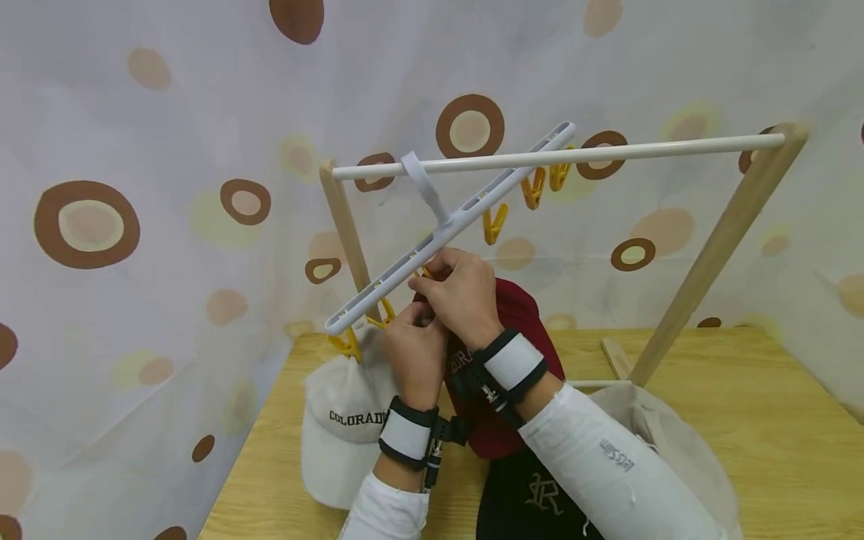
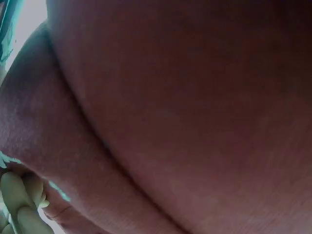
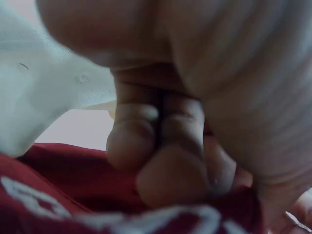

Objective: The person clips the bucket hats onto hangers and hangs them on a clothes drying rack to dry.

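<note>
A white clip hanger (image 1: 459,221) hangs by its hook from the rack's rail, tilted with its left end low. Under its middle, my right hand (image 1: 466,296) pinches a yellow clip (image 1: 421,271). Just below, my left hand (image 1: 415,352) grips the upper edge of a dark red cap (image 1: 523,319), its fingertips partly hidden. In the right wrist view the red cloth (image 3: 73,170) lies right under my curled fingers (image 3: 173,175). A cream cap (image 1: 340,427) with dark lettering hangs to the left from yellow clips (image 1: 347,345). My palm fills most of the left wrist view.
The rack has a white rail (image 1: 648,150) and wooden legs (image 1: 718,255). Several unused yellow clips (image 1: 533,187) dangle from the hanger's far end. A black cap (image 1: 526,495) and a beige cloth item (image 1: 682,442) lie on the wooden table (image 1: 763,405) by my right forearm.
</note>
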`<state>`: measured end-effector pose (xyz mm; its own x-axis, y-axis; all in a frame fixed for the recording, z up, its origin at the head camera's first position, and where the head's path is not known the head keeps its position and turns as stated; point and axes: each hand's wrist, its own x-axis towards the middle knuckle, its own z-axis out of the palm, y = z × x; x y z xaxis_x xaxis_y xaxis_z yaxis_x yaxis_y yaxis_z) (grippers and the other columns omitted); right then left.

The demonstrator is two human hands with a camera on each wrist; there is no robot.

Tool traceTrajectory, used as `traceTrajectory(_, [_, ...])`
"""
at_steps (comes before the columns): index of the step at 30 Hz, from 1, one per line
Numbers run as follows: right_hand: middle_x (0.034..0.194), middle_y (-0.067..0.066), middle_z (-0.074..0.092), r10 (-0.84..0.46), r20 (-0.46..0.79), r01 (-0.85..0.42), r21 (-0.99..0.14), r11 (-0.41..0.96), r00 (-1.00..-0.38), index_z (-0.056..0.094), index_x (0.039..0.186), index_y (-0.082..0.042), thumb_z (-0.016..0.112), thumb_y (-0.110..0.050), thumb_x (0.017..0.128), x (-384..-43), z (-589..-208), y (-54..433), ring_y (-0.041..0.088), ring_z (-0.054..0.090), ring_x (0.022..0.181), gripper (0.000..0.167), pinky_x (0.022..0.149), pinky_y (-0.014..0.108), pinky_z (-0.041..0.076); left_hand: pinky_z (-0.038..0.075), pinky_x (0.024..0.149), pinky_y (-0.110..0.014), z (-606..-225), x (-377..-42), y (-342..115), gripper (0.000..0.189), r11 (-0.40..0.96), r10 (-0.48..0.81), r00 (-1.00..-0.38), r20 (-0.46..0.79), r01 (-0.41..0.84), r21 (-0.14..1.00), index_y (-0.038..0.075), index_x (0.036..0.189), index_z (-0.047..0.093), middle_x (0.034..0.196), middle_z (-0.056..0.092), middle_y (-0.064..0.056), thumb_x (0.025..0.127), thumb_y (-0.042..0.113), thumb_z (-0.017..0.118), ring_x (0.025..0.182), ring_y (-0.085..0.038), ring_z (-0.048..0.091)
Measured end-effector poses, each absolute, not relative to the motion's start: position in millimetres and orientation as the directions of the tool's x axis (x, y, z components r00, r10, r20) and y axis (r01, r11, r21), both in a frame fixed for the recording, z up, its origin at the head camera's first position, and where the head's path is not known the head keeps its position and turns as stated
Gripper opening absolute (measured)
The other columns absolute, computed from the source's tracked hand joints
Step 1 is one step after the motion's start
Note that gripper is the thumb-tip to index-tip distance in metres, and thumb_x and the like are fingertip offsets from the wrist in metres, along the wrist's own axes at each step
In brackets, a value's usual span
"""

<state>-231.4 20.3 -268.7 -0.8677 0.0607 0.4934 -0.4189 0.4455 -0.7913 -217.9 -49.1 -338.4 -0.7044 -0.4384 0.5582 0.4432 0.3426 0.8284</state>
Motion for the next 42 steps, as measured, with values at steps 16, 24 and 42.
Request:
traceTrajectory(16, [0.093, 0.011, 0.073, -0.042, 0.476, -0.429, -0.746, 0.509, -0.878, 0.064, 0.104, -0.004, 0.076, -0.021, 0.084, -227.7, -279.5, 13.9, 0.022, 0.063, 0.079, 0.030, 0.068, 0.035, 0.056, 0.034, 0.049, -0.023, -337.9, -217.0, -62.5, 0.013, 0.505, -0.411, -0.687, 0.598, 0.375, 0.778, 0.001, 0.073, 0.070, 0.058, 0.062, -0.011, 0.083, 0.009, 0.070, 0.051, -0.014, 0.049])
traceTrajectory(24, [0.115, 0.015, 0.070, -0.161, 0.441, -0.464, -0.769, 0.439, -0.883, 0.062, 0.123, -0.002, 0.068, -0.019, 0.090, -223.5, -277.2, 24.3, 0.026, 0.068, 0.095, 0.038, 0.084, 0.042, 0.057, 0.038, 0.050, -0.023, -338.7, -217.1, -69.0, 0.012, 0.548, -0.361, -0.700, 0.616, 0.375, 0.748, 0.003, 0.080, 0.072, 0.062, 0.065, -0.009, 0.085, 0.014, 0.070, 0.052, -0.012, 0.052])
traceTrajectory(42, [0.120, 0.007, 0.067, -0.019, 0.429, -0.405, -0.836, 0.372, -0.903, 0.065, 0.122, -0.012, 0.062, -0.020, 0.097, -139.4, -278.8, 97.2, 0.012, 0.061, 0.099, 0.026, 0.082, 0.023, 0.052, 0.049, 0.061, -0.023, -358.2, -184.5, -79.2, 0.022, 0.503, -0.324, -0.775, 0.543, 0.345, 0.793, 0.006, 0.095, 0.072, 0.076, 0.069, -0.005, 0.088, 0.026, 0.074, 0.064, -0.011, 0.059])
